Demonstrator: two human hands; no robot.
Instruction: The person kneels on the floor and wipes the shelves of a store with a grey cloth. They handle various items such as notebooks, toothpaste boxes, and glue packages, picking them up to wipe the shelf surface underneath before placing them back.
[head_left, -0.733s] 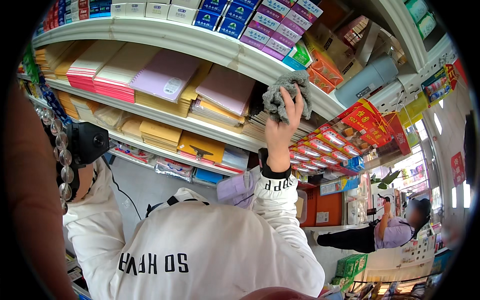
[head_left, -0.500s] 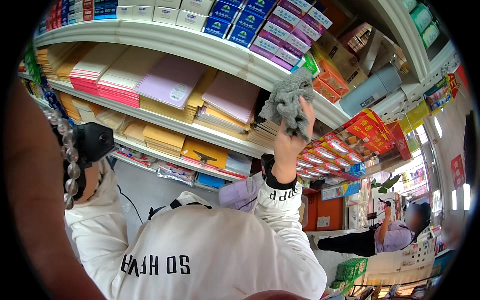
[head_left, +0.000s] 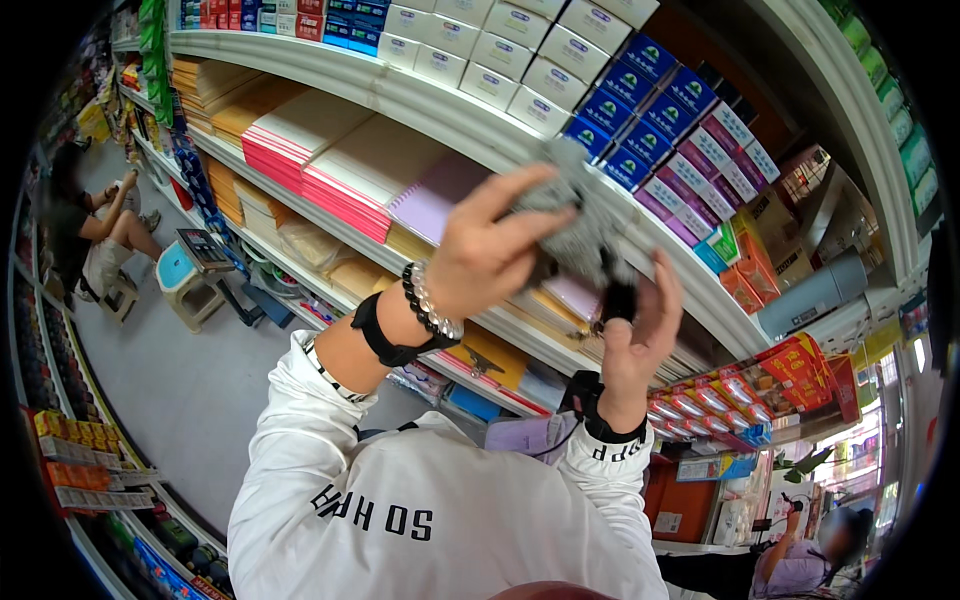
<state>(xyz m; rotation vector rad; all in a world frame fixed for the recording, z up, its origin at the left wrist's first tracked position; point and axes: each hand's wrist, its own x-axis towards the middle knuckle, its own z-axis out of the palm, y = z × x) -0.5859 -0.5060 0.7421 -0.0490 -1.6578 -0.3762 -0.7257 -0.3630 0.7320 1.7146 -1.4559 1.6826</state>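
A: Where are you seeing the grey cloth (head_left: 585, 235)?
B: It is hanging in front of the upper shelf (head_left: 450, 115), at the right part of its front edge, just below the blue boxes (head_left: 627, 168). The cloth is looking blurred, so I cannot tell if it is touching this edge.

A: And the hands, what are they doing?
B: The left hand (head_left: 490, 245) is holding the cloth, its fingers seemingly clamping on it. The right hand (head_left: 642, 350) is standing just beside, lower and more to the right, with its thumb and fingers apart. Whether it is also touching the cloth, I cannot tell.

A: What else is lying near?
B: A purple notebook (head_left: 432, 205) is lying lower, partly behind the left hand. White boxes (head_left: 490, 85) and purple boxes (head_left: 690, 195) are standing near the front edge of the upper shelf.

A: What could be going wrong from here?
B: In my judgement, a loose fold of the cloth could be catching a box corner and pulling the box over the edge, because the boxes are standing so near. The cloth could also be slipping down, if only the left fingers are carrying it and their grip is loosening.
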